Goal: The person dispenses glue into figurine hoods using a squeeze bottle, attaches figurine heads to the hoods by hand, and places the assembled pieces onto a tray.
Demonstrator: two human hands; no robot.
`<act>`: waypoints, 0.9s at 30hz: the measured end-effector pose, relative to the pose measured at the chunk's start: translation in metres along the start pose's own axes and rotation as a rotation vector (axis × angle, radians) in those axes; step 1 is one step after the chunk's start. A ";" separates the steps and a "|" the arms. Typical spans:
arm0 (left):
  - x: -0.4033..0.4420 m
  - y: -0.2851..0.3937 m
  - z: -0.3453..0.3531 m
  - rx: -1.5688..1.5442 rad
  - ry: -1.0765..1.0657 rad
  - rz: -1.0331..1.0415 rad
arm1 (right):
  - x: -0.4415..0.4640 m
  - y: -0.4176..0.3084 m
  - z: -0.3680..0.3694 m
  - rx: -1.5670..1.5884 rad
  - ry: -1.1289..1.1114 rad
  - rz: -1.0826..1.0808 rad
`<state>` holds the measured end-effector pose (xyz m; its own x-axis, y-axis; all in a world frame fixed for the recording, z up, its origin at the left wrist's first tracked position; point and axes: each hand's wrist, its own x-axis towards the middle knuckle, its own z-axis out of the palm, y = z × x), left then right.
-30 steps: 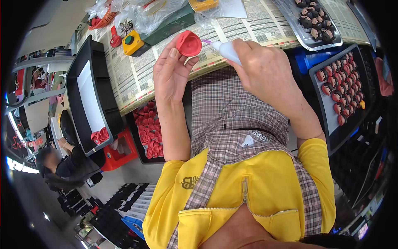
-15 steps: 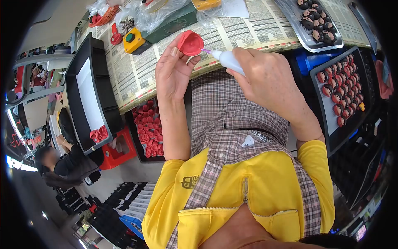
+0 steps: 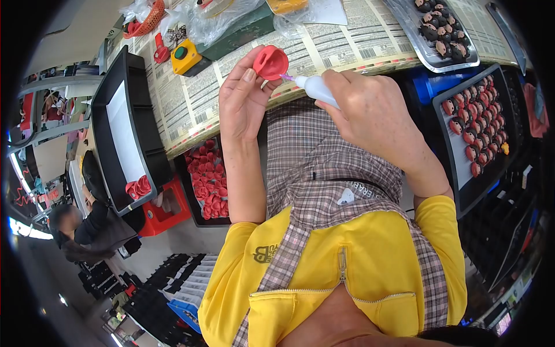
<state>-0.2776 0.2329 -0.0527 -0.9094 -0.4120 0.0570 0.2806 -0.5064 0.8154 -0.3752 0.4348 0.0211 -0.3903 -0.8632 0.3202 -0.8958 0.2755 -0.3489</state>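
Between the thumb and fingers of my left hand is a red cup-shaped piece, its hollow side facing me. My right hand grips a white squeeze bottle tilted toward the piece. The bottle's thin purple nozzle reaches the lower right rim of the red piece; whether it touches I cannot tell. Both hands are raised over the near edge of the table. Below and left of my left forearm, a dark tray holds many similar red pieces.
On the left stands a black tray with a few red pieces. At right, one tray holds small red-topped heads; a metal tray holds black-haired ones. A yellow switch box sits at the back. Another person works at far left.
My left hand has turned the red piece slightly and shifted it a little right. My right hand with the bottle has moved slightly left and down.
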 end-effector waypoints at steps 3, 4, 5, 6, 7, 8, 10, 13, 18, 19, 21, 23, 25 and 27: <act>0.000 -0.001 0.001 0.005 -0.001 0.001 | -0.001 0.000 0.002 0.000 -0.060 0.039; 0.000 -0.001 0.001 0.009 0.001 0.001 | -0.001 0.000 0.002 -0.006 -0.057 0.031; 0.000 -0.001 0.002 0.012 0.002 0.000 | -0.001 0.001 0.002 -0.012 -0.053 0.022; 0.000 -0.002 0.002 0.013 0.013 -0.004 | -0.001 0.001 0.002 -0.010 -0.063 0.028; 0.000 -0.002 0.002 0.014 0.023 -0.009 | -0.001 0.001 0.001 -0.008 -0.073 0.034; -0.001 -0.003 0.002 0.014 0.032 -0.013 | -0.001 0.001 0.000 -0.007 -0.083 0.040; 0.000 -0.003 0.006 -0.072 0.043 -0.029 | -0.002 0.002 0.001 -0.002 -0.055 0.045; 0.000 -0.004 0.002 -0.155 0.024 -0.060 | 0.000 0.002 0.000 -0.014 0.027 0.023; 0.000 -0.007 -0.001 -0.172 0.017 -0.094 | 0.001 0.006 0.005 -0.010 0.150 -0.009; 0.000 -0.007 -0.001 -0.168 0.024 -0.097 | 0.001 0.007 0.005 -0.014 0.160 -0.012; -0.001 -0.007 -0.001 -0.168 0.027 -0.099 | 0.002 0.007 0.006 -0.016 0.167 -0.015; -0.001 -0.007 0.001 -0.178 0.022 -0.098 | 0.002 0.007 0.006 -0.012 0.159 -0.013; -0.001 -0.007 0.003 -0.173 0.014 -0.096 | 0.003 0.007 0.007 -0.007 0.160 -0.015; -0.001 -0.007 0.005 -0.167 0.009 -0.097 | 0.003 0.008 0.009 0.000 0.163 -0.016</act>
<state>-0.2798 0.2403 -0.0555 -0.9320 -0.3618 -0.0228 0.2398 -0.6625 0.7097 -0.3819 0.4304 0.0116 -0.4056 -0.7874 0.4642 -0.9020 0.2627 -0.3425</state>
